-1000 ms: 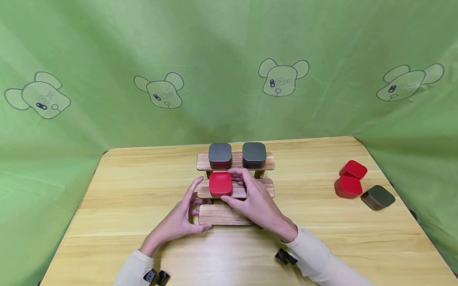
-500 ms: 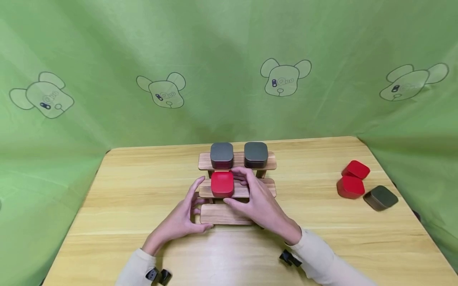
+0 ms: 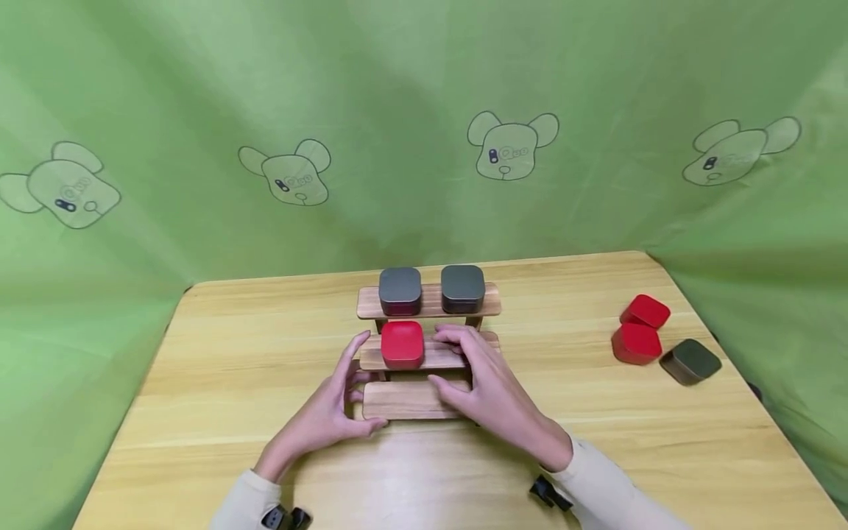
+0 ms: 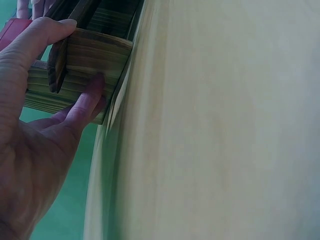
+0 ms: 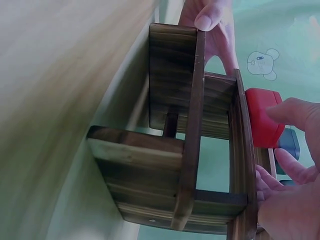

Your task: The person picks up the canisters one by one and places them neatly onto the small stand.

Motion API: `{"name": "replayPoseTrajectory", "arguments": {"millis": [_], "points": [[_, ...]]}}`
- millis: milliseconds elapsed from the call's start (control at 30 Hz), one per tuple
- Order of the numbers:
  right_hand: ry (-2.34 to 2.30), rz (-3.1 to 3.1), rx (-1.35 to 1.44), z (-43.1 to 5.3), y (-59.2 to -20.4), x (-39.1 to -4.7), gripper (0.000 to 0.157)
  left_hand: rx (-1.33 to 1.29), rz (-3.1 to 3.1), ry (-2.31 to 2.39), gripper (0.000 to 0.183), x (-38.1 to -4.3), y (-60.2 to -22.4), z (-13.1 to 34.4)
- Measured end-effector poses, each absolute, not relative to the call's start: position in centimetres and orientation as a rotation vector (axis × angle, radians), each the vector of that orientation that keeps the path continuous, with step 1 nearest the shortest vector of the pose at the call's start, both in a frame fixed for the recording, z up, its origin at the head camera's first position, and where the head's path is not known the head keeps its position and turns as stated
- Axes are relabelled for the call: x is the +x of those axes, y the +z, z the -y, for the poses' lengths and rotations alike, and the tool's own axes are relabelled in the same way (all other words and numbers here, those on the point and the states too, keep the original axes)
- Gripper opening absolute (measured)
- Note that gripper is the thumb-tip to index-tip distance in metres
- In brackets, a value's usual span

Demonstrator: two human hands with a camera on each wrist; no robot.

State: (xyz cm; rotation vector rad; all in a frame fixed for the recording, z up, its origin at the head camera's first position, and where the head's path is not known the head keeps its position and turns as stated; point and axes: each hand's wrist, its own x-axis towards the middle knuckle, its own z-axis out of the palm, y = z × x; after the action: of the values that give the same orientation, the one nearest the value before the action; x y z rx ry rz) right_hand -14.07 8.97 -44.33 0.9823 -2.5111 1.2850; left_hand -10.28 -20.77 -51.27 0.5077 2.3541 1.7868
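Observation:
A three-tier wooden display stand [image 3: 411, 401] stands on the table. On its middle tier, toward the left, sits a red square tin [image 3: 402, 344]. My left hand [image 3: 324, 416] grips the stand's left end, thumb at the front edge of the lowest tier and fingers against the side, as the left wrist view shows. My right hand [image 3: 493, 394] is just right of the red tin, thumb and fingers spread and apart from it in the head view. Two dark grey tins, a left one [image 3: 400, 290] and a right one [image 3: 462, 288], stand on the top tier.
On the table's right side lie a red tin [image 3: 637, 344], another red piece [image 3: 645, 311] just behind it, and a dark grey tin [image 3: 691, 361]. Green curtain [image 3: 397, 147] with bear-head drawings hangs behind the wooden table [image 3: 225, 353] and along its sides.
My right hand has let go of the red tin and moved a little to the right. The tin stays on the middle tier. My left hand keeps its place at the stand.

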Motion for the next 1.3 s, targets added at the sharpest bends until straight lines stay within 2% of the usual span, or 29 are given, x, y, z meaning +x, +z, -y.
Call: {"name": "replayPoseTrajectory", "arguments": {"millis": [267,1000,1300], "points": [[1.268,2.474,1.010,-10.5,-44.8,-13.6,0.044,0.516,-2.345,1.801,0.141,-10.3,-51.3,20.8],[1.431,2.232,0.860,-15.1,-45.8,-13.4,0.043,0.493,-2.361,1.783,0.139,-10.3,-51.4,20.7],[1.592,2.167,0.653,-17.8,-46.4,-14.3,0.037,0.469,-2.359,1.781,0.139,-10.2,-51.3,20.7]]}}
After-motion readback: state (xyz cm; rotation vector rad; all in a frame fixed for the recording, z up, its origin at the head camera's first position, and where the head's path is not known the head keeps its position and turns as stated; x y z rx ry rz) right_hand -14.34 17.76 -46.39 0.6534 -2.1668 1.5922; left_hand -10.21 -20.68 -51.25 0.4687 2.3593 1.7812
